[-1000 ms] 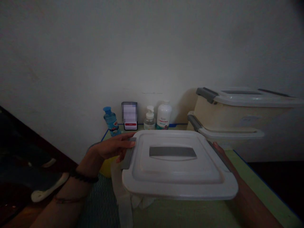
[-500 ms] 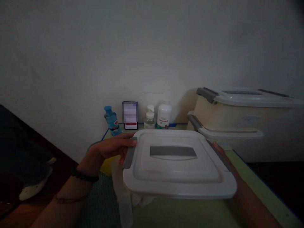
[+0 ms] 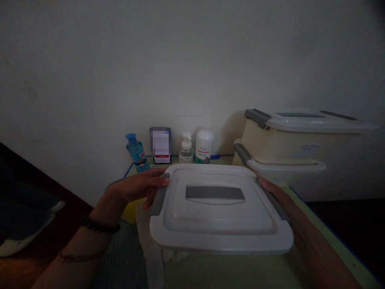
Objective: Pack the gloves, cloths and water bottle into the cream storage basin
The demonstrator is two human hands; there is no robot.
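Observation:
In front of me is a storage box (image 3: 221, 223) with a white lid, a grey handle strip (image 3: 214, 193) on top and grey side latches. My left hand (image 3: 136, 185) grips its left side, thumb on the latch (image 3: 159, 196) and fingers curled below. On the opposite side, my right hand (image 3: 278, 194) is closed against the box beside the right latch (image 3: 272, 199). The lid hides most of the box body and some of my fingers. Both latches lie along the lid's edges.
Two lidded cream boxes (image 3: 282, 143) are stacked at the back right of the green table (image 3: 234, 273). Along the wall stand a blue bottle (image 3: 136, 152), a phone (image 3: 161, 144), a pump bottle (image 3: 186, 150) and a white bottle (image 3: 204, 144). A person's shoe (image 3: 33, 237) shows at left.
My right hand has shifted up toward the back of the box's right side, showing more fingers. The whole view has drifted slightly, moving things left. Both hands stay at the box.

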